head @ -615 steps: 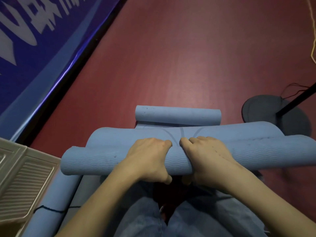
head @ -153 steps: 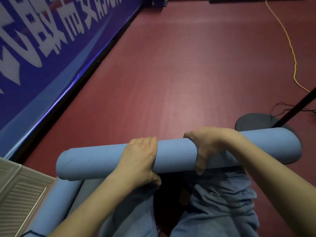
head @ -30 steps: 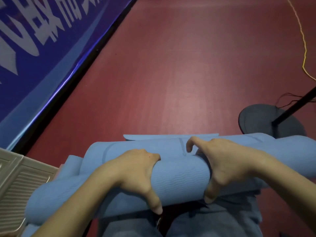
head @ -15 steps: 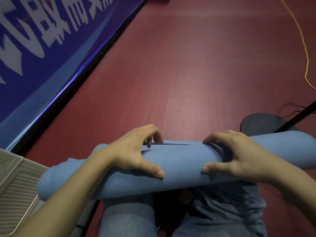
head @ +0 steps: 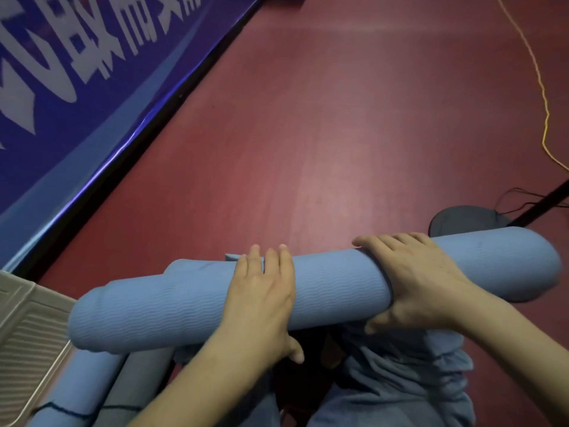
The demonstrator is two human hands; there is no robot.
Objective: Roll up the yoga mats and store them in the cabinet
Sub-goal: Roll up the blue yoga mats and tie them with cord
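A light blue yoga mat lies as a thick roll across my lap, above the red floor. A small flap of its loose end shows behind the roll beside my left fingers. My left hand lies over the middle of the roll, fingers across the top and thumb underneath. Further right, my right hand wraps the roll, fingers over the top and thumb below. The right end of the roll sticks out past my right wrist.
Two more rolled mats, one blue and one grey, lie at the lower left beside a beige ribbed panel. A blue banner runs along the left. A round stand base and yellow cable sit right.
The loose end has been rolled in, so the mat is now a tighter tube. Both hands have shifted from clawed fingertips to lying over the top of the roll.
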